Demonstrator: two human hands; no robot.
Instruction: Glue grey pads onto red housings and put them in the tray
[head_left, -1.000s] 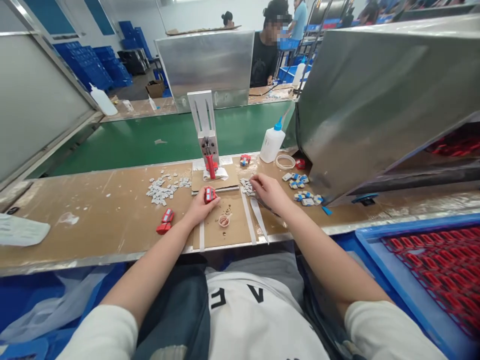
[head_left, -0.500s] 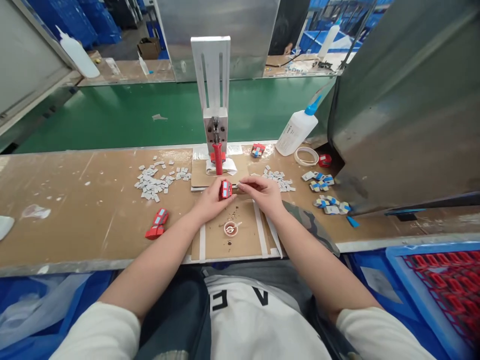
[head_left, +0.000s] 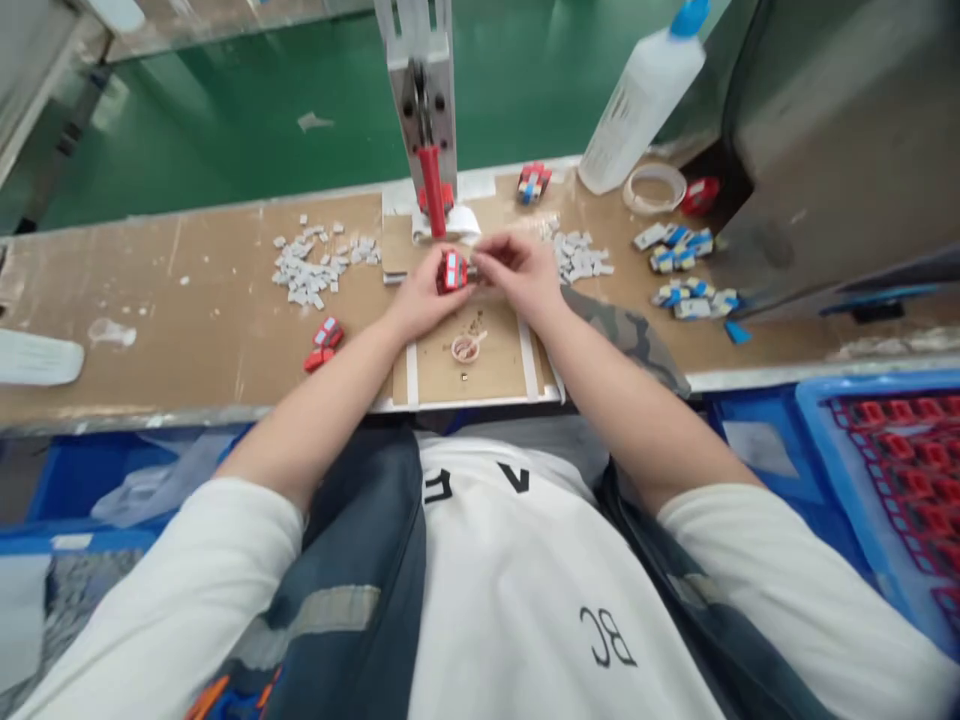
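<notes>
My left hand (head_left: 426,296) is closed around a small red toy vehicle (head_left: 454,271) with pale windows. Beside it, the thumb and fingers of my right hand (head_left: 519,268) are pinched together near the vehicle's right side; whatever they hold is too small to make out. Just below the hands sits a little round cup (head_left: 465,348) with a stick in it and dark crumbs around. Behind the hands stands a metal press with a red handle (head_left: 430,190). Two more red pieces (head_left: 324,344) lie left of my left forearm.
Small grey pieces lie in a left pile (head_left: 306,270) and a right pile (head_left: 580,256). A white bottle (head_left: 637,110), a tape roll (head_left: 654,189) and blue-and-cream parts (head_left: 694,298) are on the right. A blue crate (head_left: 832,450) holds red parts.
The view has tilted down, so the bench appears higher and more of the shirt shows. Both hands stay at the red vehicle, with the right fingers still pinched beside it.
</notes>
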